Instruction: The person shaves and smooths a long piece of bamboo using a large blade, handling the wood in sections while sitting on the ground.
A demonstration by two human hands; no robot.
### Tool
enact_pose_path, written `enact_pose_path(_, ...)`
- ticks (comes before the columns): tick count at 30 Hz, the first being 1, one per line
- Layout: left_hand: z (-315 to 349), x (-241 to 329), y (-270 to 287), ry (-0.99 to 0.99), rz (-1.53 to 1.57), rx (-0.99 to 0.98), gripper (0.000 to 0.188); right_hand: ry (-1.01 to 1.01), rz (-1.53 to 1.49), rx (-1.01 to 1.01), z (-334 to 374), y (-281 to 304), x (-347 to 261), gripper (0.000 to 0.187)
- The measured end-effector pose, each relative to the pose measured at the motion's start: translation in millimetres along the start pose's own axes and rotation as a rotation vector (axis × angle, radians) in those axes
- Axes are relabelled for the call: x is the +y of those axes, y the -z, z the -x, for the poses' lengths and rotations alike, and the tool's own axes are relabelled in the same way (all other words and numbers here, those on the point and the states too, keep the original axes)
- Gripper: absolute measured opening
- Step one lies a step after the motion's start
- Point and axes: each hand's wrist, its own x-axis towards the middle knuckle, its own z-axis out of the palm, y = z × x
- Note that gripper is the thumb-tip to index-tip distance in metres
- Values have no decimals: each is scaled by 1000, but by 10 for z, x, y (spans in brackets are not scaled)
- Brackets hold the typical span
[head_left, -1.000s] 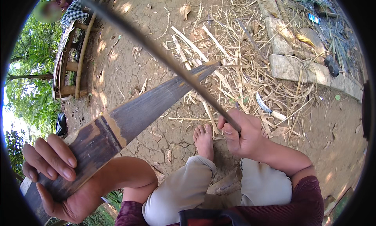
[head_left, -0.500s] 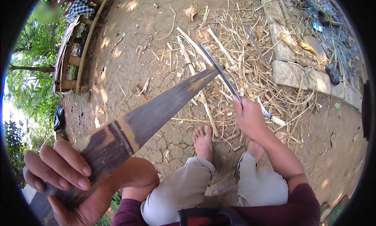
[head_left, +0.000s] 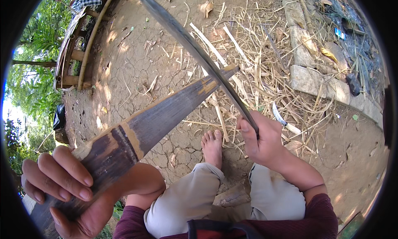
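Note:
My left hand (head_left: 68, 189) is closed round the wide end of a dark split bamboo piece (head_left: 161, 119), thumb below and fingers over its upper edge. The bamboo slants up and away to the right, past a node ring, and narrows to a paler, shaved tip. In my right hand (head_left: 262, 137) is a long dark machete (head_left: 195, 52), its handle hidden in the fist. Its blade points up and to the left, crossing in front of the bamboo near the tip; whether the two touch I cannot tell.
Strips and shavings (head_left: 265, 73) of bamboo litter the cracked earth. A small curved knife (head_left: 278, 114) with a pale handle lies right of my right hand. Stone blocks (head_left: 309, 79) edge an ashy patch. A bamboo bench (head_left: 85, 59), with part of a person there, stands far left.
My right hand has turned the machete, and its blade now reaches higher and nearer to the camera. The bamboo piece and my left hand have barely shifted.

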Motion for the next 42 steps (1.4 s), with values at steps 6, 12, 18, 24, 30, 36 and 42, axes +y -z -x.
enact_pose_path(6,7,-3,-63,-29,57,-67,30,-222,186,-158,79,-114,382,28)
enact_pose_path(12,34,-55,-94,-23,56,11,28,65,66,-46,166,-36,208,24)
enact_pose_path(18,-26,-2,96,-10,34,23,28,-155,128,-187,112,14,181,25)
enact_pose_path(24,69,-57,-83,17,38,14,26,-322,276,-227,91,-88,506,24)
enact_pose_path(30,34,19,105,-7,18,39,27,50,240,-129,151,-52,213,17)
enact_pose_path(36,47,-16,54,-16,24,42,27,-335,339,-246,177,-89,397,23)
enact_pose_path(42,109,64,-74,1,45,79,29,182,309,-185,188,-65,136,27)
